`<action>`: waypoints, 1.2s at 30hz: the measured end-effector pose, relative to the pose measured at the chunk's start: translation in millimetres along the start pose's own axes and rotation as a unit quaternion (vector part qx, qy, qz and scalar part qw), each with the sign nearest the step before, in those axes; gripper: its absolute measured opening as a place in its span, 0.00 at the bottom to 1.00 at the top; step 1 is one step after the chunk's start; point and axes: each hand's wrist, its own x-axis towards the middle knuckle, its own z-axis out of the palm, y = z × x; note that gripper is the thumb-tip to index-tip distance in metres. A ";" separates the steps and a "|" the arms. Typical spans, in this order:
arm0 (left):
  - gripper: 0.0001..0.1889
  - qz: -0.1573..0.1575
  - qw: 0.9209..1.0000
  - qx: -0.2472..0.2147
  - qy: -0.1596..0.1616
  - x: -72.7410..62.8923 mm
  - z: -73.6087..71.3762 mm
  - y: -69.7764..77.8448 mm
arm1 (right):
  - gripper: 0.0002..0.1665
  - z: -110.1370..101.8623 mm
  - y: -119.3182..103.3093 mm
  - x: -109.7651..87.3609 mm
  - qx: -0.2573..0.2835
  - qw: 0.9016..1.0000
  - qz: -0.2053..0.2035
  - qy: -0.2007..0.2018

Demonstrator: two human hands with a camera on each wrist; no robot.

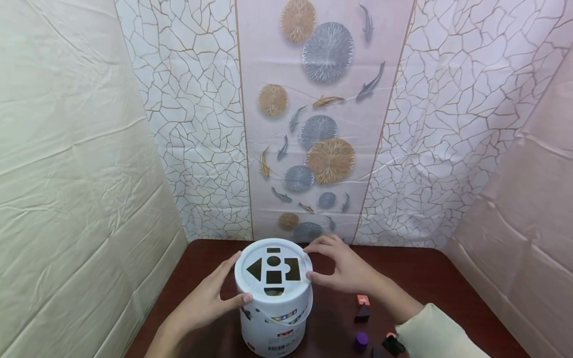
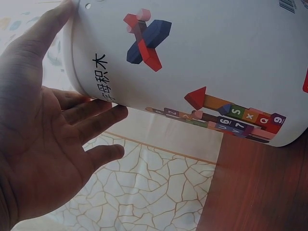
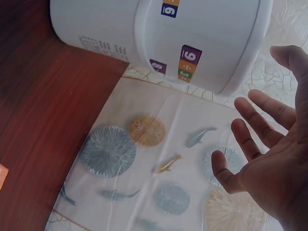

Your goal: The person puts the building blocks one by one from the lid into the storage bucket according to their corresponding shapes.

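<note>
A white bucket (image 1: 273, 328) stands upright on the table, its white lid (image 1: 255, 246) on top, with triangle, circle, square and other cut-outs. My left hand (image 1: 203, 303) rests against the lid's left rim, thumb toward the front. In the left wrist view the bucket's printed side (image 2: 207, 57) shows, and the fingers of the left hand (image 2: 43, 125) are mostly straight. My right hand (image 1: 342, 266) is at the lid's right edge, thumb and fingers spread. The right wrist view shows the right hand (image 3: 274, 159) with loose fingers, close beside the rim; contact is unclear.
On the dark red table (image 1: 201, 268), right of the bucket, lie an orange block (image 1: 363, 300), a dark triangular block (image 1: 361, 314), a purple cylinder (image 1: 361, 341) and a black piece (image 1: 393, 344) near the right sleeve. A patterned cloth (image 1: 309, 124) hangs behind the table.
</note>
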 end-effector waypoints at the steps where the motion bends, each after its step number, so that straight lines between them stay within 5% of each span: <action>1: 0.58 -0.001 1.000 0.000 0.000 0.0 0.3 -0.2 | 0.28 -0.9 0.9 -2.7 -0.004 1.000 0.001 0.004; 22: 0.59 -0.012 1.000 0.005 -0.009 -2.3 2.9 2.7 | 0.24 -18.0 19.5 -52.0 -0.041 0.998 0.047 0.014; 36: 0.57 0.015 1.000 0.019 0.003 -0.2 0.0 2.9 | 0.24 -20.9 42.0 -73.3 -0.057 0.996 0.070 0.017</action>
